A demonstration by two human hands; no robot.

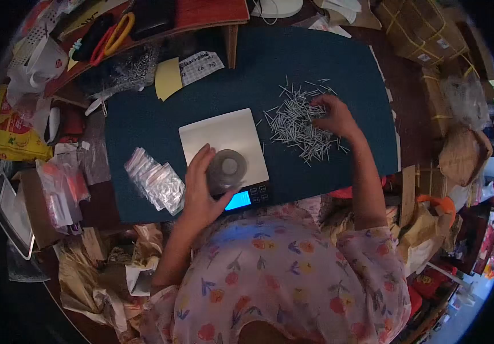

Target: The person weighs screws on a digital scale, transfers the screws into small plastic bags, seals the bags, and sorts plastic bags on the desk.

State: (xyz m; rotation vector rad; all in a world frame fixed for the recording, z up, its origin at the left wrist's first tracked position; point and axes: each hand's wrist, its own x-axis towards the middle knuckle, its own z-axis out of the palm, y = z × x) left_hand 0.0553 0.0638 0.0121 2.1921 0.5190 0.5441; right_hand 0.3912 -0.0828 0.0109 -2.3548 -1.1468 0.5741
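My left hand (200, 189) curls round a small, round, translucent cup (228, 162), fingers along its left side and thumb at its near edge. The cup rests on the pale square plate of a digital scale (218, 129), whose blue display (237, 200) is lit but its figures are hard to read. To the right, my right hand (337, 117) reaches into a loose pile of metal nails (298, 123). Its index finger and thumb are bent and apart over the nails; the other fingers are partly hidden, and I see no nail clearly held.
Small clear zip bags (158, 180) lie left of the scale on the dark green tabletop (144, 126). Beyond it are a yellow paper (168, 79) and a handwritten note (201, 64). A reddish wooden shelf (201, 14) overhangs the far left; strapped cartons (422, 31) stand at far right.
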